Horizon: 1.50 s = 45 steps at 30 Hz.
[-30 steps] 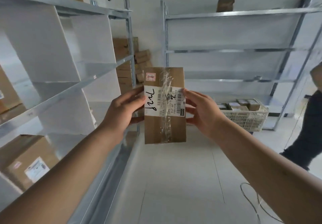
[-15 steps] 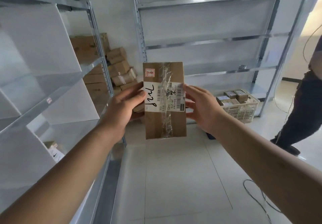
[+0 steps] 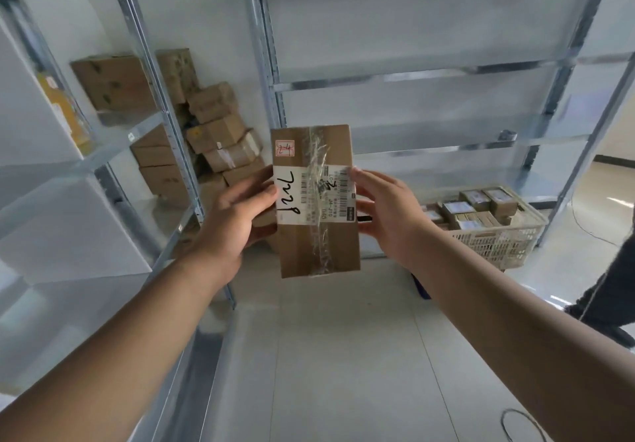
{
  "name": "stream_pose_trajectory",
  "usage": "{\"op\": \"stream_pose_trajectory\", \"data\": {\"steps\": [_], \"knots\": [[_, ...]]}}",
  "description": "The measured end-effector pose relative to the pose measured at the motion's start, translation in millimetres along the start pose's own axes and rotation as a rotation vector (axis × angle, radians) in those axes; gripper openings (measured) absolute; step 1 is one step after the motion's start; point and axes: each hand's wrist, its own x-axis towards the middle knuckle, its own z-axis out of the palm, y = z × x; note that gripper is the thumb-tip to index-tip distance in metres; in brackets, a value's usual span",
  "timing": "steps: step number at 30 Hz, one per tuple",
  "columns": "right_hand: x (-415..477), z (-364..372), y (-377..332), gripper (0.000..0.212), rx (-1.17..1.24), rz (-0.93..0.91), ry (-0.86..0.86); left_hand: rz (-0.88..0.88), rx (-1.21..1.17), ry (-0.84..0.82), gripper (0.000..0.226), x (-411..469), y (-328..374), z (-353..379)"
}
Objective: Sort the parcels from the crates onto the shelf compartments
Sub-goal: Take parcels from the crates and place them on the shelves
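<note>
- While it is held upright in mid-air between both hands, the taped cardboard parcel [image 3: 318, 235] shows a white shipping label with handwriting on it.
- The left hand [image 3: 230, 225] grasps its left edge, thumb on the label.
- The right hand [image 3: 391, 215] grasps its right edge.
- Behind to the right, a white plastic crate [image 3: 494, 247] of small parcels stands low by the back metal shelf [image 3: 412, 75].
- Divided shelf compartments [image 3: 68, 221] stand at left.

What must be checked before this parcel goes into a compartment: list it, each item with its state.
1. Grip: left hand and right hand pinch the parcel by its side edges: ok.
2. Label faces the camera: ok.
3. Red-boxed sticker legible: ok, seemingly 24.
4. Matching compartment on the left shelf: cannot tell.
5. Other person stands apart at the right: ok.
</note>
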Motion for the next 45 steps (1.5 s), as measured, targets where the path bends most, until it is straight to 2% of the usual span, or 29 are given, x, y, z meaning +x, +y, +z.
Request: {"op": "stream_pose_trajectory", "data": {"steps": [7, 15, 26, 32, 40, 45], "knots": [[131, -29, -15, 0.029, -0.049, 0.029, -0.060, -0.011, -0.037, 0.071, 0.030, 116, -19, 29], [253, -22, -7, 0.031, -0.120, 0.051, -0.137, -0.047, -0.089, 0.138, 0.028, 214, -45, 23], [444, 48, 40, 0.029, -0.127, 0.110, -0.213, -0.099, -0.116, 0.246, 0.033, 374, -94, -51], [518, 89, 56, 0.025, -0.136, 0.164, -0.266, -0.112, -0.110, 0.331, 0.031, 436, -115, -96], [596, 151, 92, 0.026, -0.162, 0.263, -0.480, -0.131, -0.101, 0.535, 0.037, 469, -144, -150], [643, 201, 117, 0.023, -0.212, 0.326, -0.692, -0.161, -0.049, 0.721, 0.038, 472, -159, -175]]}}
